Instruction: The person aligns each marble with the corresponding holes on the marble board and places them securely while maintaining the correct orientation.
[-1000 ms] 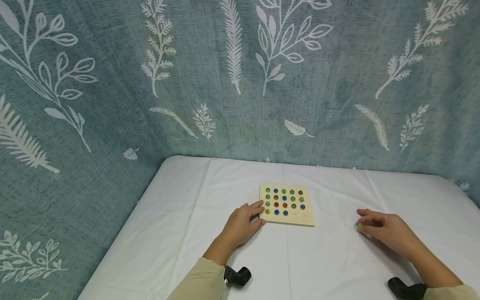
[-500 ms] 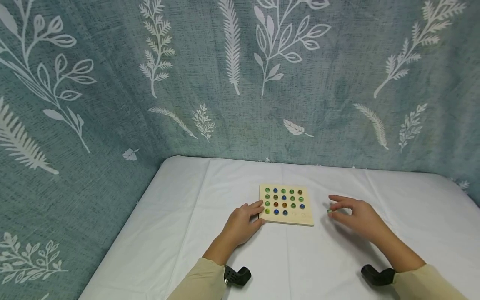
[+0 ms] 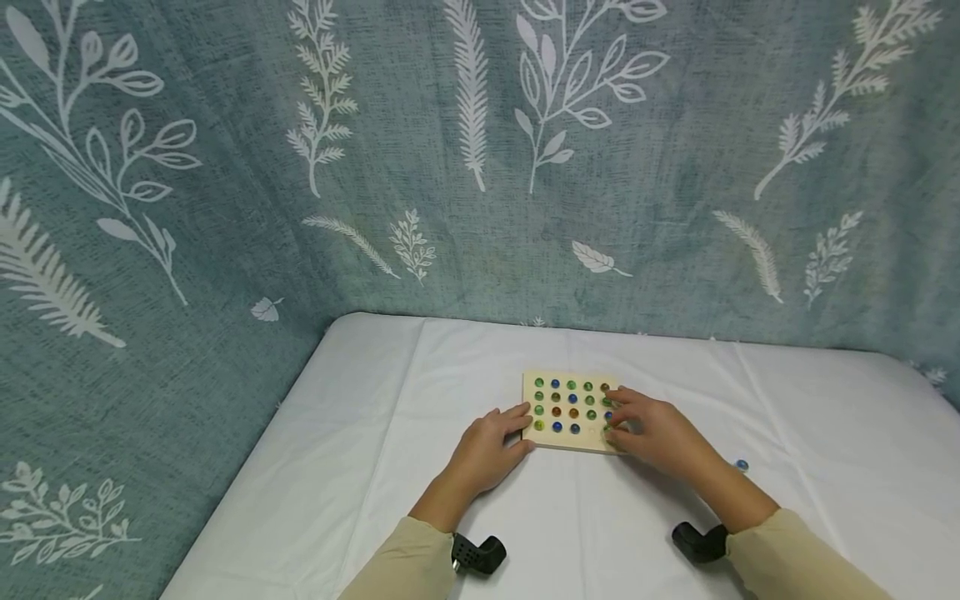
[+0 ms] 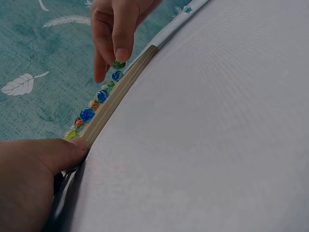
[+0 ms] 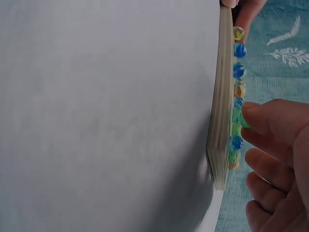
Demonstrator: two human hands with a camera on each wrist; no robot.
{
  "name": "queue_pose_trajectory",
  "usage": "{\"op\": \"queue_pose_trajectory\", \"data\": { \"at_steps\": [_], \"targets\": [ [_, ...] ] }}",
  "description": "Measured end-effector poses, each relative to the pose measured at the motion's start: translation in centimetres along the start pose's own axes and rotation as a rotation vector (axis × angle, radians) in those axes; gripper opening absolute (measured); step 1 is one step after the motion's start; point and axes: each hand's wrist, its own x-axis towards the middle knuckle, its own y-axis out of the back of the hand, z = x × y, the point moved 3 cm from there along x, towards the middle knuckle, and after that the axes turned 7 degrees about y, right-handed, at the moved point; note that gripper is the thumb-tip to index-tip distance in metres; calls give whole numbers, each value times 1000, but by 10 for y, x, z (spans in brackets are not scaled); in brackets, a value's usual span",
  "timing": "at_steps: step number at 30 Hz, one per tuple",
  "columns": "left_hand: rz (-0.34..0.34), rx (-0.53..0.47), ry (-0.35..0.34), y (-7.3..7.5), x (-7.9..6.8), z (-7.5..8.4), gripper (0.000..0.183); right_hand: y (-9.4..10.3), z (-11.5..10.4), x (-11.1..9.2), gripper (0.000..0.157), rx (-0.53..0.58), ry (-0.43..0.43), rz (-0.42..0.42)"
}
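A pale wooden board lies on the white cloth, with rows of green, blue, amber and yellow glass marbles seated on it. My left hand holds the board's near-left corner, thumb against the front edge and fingers at the left side. Between the thumb and a finger of my right hand is a green marble, just over the front row near the board's right end. Two blue marbles and a yellow marble sit toward the left of that row.
A loose blue marble lies on the white cloth, right of the right forearm. A teal leaf-patterned curtain hangs behind the table and along its left. Black wrist-worn devices are on both wrists.
My right hand has travelled left from the right side of the cloth to the board, carrying the green marble. The loose blue marble has come into view. My left hand stays at the board.
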Motion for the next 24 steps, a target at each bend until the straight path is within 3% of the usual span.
{"op": "queue_pose_trajectory", "data": {
  "at_steps": [10,24],
  "targets": [
    [1,-1,0,-1,1,0,43,-7,-11,7,4,-72,80,-18],
    [8,10,-5,-2,1,-1,42,-11,-15,9,7,-109,93,-25]
  ]
}}
